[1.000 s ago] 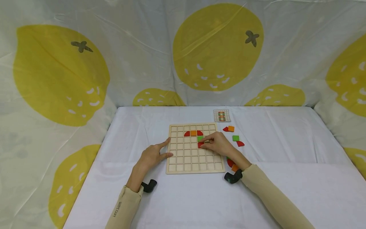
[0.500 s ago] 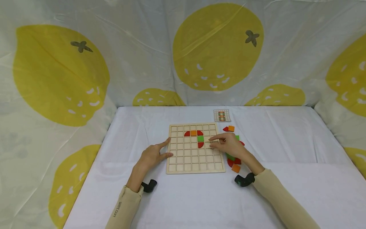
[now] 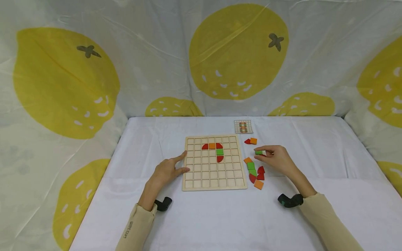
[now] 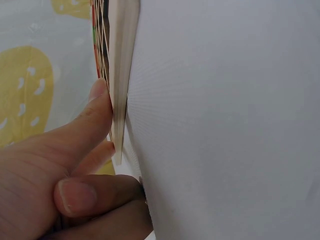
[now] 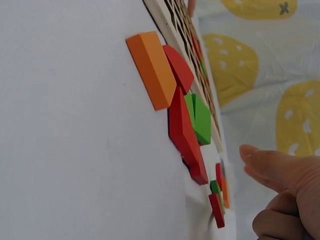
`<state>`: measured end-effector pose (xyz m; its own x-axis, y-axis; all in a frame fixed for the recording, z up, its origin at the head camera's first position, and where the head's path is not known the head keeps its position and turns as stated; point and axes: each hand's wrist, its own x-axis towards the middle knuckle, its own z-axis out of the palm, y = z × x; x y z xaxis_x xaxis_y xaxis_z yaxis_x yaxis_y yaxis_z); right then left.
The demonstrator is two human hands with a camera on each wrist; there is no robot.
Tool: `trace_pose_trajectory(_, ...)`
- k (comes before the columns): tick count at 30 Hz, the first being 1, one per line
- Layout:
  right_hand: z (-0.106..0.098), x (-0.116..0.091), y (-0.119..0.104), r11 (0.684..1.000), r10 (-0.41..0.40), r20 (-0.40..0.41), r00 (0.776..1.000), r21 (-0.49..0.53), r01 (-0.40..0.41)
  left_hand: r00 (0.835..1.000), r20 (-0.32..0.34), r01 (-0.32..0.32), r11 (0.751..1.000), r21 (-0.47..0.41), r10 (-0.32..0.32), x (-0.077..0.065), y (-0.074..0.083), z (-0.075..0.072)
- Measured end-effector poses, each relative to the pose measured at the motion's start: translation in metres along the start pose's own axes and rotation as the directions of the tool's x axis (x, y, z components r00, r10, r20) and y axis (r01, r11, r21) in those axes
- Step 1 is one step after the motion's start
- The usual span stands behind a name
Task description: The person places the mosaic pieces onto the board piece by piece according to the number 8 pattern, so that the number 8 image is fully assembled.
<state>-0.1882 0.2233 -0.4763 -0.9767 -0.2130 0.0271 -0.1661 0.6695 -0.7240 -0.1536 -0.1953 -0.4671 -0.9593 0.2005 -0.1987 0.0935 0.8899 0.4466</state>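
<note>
In the head view my left hand [image 3: 166, 170] rests against the left edge of a wooden grid board [image 3: 201, 184], thumb and index finger spread along it. The left wrist view shows the thumb [image 4: 87, 122] on the board's rim [image 4: 122, 60], with other fingers bent near the cloth. On the board sit red quarter-circle tiles [image 3: 220, 159], an orange square tile [image 3: 212, 146] and a green square tile [image 3: 220, 152]. My right hand [image 3: 277, 159] is over a green square tile [image 3: 259, 152], which shows between thumb and index finger. The right wrist view shows nothing held.
Right of the board lie loose green tiles [image 3: 251, 166], red tiles [image 3: 260, 173] and an orange tile [image 3: 259, 184]. Farther back are a red and an orange tile [image 3: 253, 141], and a small pattern card [image 3: 243, 127]. White cloth covers the table; lemon-print fabric stands around it.
My right hand has let go of the red quarter-circle tile on the board and moved right, over the loose green tile. The left hand stays at the board's edge.
</note>
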Motion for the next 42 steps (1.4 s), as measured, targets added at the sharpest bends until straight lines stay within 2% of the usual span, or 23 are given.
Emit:
trace_pose_trajectory(8, -0.006, -0.003, 0.015, 0.997, 0.054, -0.049, 0.997, -0.049, -0.056, 1.0, 0.006, -0.001, 1.0, -0.001, 0.001, 0.0, 0.0, -0.001)
trace_pose_trajectory(18, 0.0, 0.014, 0.024, 0.994, 0.103, -0.106, 0.989, -0.022, -0.106, 1.0, 0.006, -0.003, 1.0, 0.001, 0.003, 0.002, -0.002, 0.001)
trace_pose_trajectory(30, 0.006, 0.039, 0.023, 0.993, 0.118, -0.082, 0.99, -0.023, -0.12, 1.0, 0.007, -0.01, 1.0, -0.007, 0.01, 0.001, -0.003, 0.001)
trace_pose_trajectory(42, 0.009, 0.044, 0.019, 0.988, 0.153, -0.064, 0.986, -0.012, -0.154, 1.0, 0.013, 0.004, 1.0, -0.009, -0.004, 0.001, -0.002, 0.001)
